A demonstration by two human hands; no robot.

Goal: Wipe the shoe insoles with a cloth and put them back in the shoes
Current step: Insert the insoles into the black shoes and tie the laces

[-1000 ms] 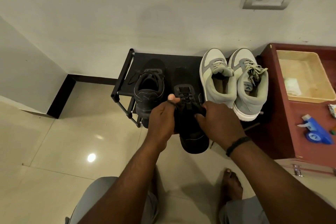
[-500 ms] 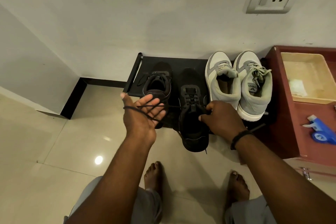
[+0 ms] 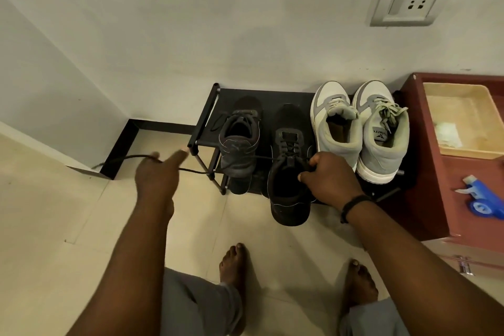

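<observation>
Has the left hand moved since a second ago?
Yes. The left hand has swung left, from the black shoe to beyond the shoe rack corner, drawing the lace out.

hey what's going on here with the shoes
A person is crouched at a shoe rack, loosening a black shoe. The right hand grips the shoe at its opening, while the left hand pulls its lace out sideways to the left. Another black shoe and a grey pair sit on the rack. No insole is out yet, and no cloth is in hand.
</observation>
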